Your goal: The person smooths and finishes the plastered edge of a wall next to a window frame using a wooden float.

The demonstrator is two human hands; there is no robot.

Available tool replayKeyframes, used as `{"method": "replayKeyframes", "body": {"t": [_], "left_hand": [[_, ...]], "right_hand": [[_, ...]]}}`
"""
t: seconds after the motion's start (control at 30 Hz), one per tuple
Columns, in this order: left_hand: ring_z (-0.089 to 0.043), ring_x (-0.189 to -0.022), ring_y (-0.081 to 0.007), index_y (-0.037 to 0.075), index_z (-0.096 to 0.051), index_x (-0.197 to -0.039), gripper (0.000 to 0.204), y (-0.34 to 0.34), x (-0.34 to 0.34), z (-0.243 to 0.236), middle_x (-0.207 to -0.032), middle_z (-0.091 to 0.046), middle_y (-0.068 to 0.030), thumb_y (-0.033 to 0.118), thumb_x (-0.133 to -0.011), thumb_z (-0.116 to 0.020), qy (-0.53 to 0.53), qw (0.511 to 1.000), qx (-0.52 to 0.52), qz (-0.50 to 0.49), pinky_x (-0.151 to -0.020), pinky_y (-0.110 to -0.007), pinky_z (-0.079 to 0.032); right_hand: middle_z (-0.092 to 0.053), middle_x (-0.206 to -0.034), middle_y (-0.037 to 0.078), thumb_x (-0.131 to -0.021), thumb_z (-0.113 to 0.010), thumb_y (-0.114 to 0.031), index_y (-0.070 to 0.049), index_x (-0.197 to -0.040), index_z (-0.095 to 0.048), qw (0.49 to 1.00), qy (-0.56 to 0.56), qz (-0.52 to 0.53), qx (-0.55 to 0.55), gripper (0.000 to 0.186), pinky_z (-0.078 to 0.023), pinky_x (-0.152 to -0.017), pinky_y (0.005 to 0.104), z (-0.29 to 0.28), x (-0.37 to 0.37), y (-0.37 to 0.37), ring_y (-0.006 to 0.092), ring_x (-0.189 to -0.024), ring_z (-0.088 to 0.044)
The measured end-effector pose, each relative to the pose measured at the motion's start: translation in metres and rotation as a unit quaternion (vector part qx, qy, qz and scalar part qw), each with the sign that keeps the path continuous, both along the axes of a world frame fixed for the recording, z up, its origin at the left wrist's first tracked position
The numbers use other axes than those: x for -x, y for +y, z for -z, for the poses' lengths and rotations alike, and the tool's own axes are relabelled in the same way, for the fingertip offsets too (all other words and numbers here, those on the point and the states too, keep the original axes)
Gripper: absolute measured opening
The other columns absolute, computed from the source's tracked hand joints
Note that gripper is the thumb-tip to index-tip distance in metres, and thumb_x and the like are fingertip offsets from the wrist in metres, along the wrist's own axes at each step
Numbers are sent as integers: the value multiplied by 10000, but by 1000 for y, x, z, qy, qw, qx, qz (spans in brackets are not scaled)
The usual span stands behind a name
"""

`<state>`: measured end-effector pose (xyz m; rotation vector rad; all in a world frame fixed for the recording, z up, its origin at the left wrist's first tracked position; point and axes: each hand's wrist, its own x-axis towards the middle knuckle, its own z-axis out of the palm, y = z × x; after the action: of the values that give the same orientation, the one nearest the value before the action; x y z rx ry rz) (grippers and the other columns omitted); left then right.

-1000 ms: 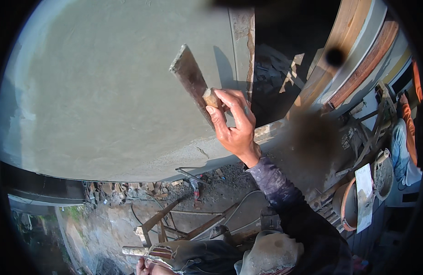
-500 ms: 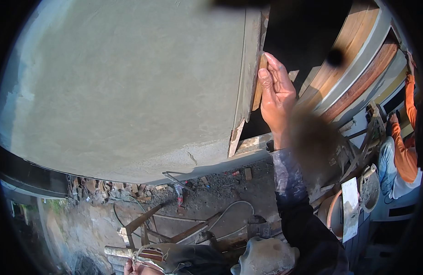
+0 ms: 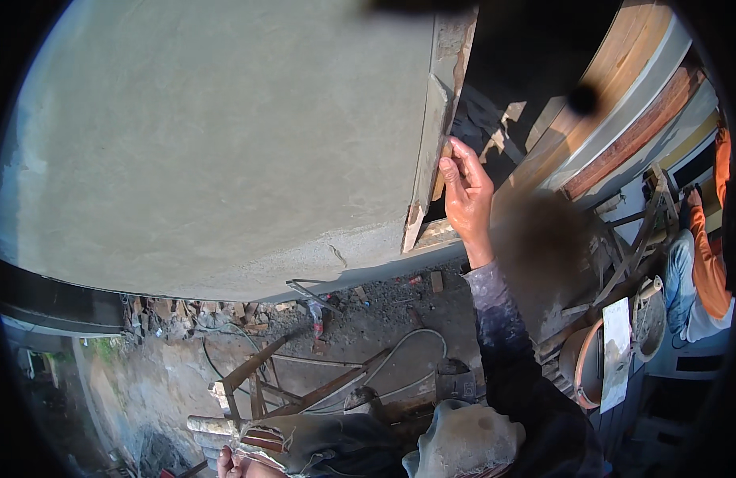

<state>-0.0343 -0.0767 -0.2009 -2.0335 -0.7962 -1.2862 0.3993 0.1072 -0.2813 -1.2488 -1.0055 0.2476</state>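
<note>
My right hand (image 3: 470,195), thumb and fingers closed, grips the wooden handle of a plastering float (image 3: 433,131). The float's long, thin grey blade lies upright along the right edge of the smooth grey plastered wall (image 3: 224,159). Behind that edge is a dark opening. Bare brick and wood show at the wall's lower corner (image 3: 413,223), just below the float. At the bottom of the view my left hand (image 3: 239,465) is mostly cut off, its visible fingers curled beside a frayed grey cloth edge (image 3: 292,446); what it holds is hidden.
Below the wall lie rubble (image 3: 360,299), a pale hose (image 3: 408,334) and a wooden trestle (image 3: 260,366). A round tub (image 3: 587,358) with a pale board (image 3: 615,354) across it stands at right. Beyond it, a person in orange sleeves (image 3: 706,263) sits. Wooden planks (image 3: 567,131) line the opening.
My right hand and the float have slid down the wall's edge toward its lower corner. The view has shifted slightly. My left hand stays low, almost unmoved.
</note>
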Motion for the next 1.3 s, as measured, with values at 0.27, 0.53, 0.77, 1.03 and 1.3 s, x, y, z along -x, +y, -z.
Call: {"method": "replayKeyframes", "body": {"t": [0.27,0.53,0.77,1.03,1.3], "left_hand": [[-568,-1248,-488,39,-483,-1457,608,-54,5,-19,-1285,-583,-338,500,-1073,-381,-150,936,316,-30,-1021,-621,-482],[-538,-1303,-453,-50,-521,-1371,685,-55,6,-14,-1370,-558,-335,534,-1027,-421,-240,895,374,-38,-1102,-548,-438],[-539,-1303,-451,-69,-528,-1349,689,-51,-2,-10,-1389,-547,-342,528,-1017,-439,-455,826,334,-16,-1105,-543,-437],[-534,-1315,-446,-66,-529,-1362,686,-57,39,-1,-1406,-538,-341,510,-992,-481,-262,887,380,-20,-1122,-536,-424],[-537,-1307,-418,-57,-510,-1391,674,-60,20,-13,-1439,-524,-315,499,-1027,-400,-232,890,389,-50,-1105,-520,-440]], "right_hand": [[-657,-1190,57,-1042,-668,-151,50,-1342,-613,999,-10,0,32,366,-506,-923,258,104,4,-12,113,-1029,-610],[-693,-1166,111,-988,-728,-144,-12,-1247,-640,990,57,28,127,305,-571,-844,318,159,33,-57,187,-1025,-693],[-610,-1115,83,-884,-784,44,-1,-1101,-615,985,-46,122,-111,278,-586,-732,279,53,53,5,141,-884,-686],[-695,-1005,67,-774,-827,-13,-50,-1020,-682,965,-228,57,-120,288,-607,-679,335,15,86,25,221,-851,-727],[-652,-997,84,-821,-823,-6,-35,-1088,-640,965,-134,126,-187,325,-573,-585,324,-52,78,45,210,-785,-721]]}}
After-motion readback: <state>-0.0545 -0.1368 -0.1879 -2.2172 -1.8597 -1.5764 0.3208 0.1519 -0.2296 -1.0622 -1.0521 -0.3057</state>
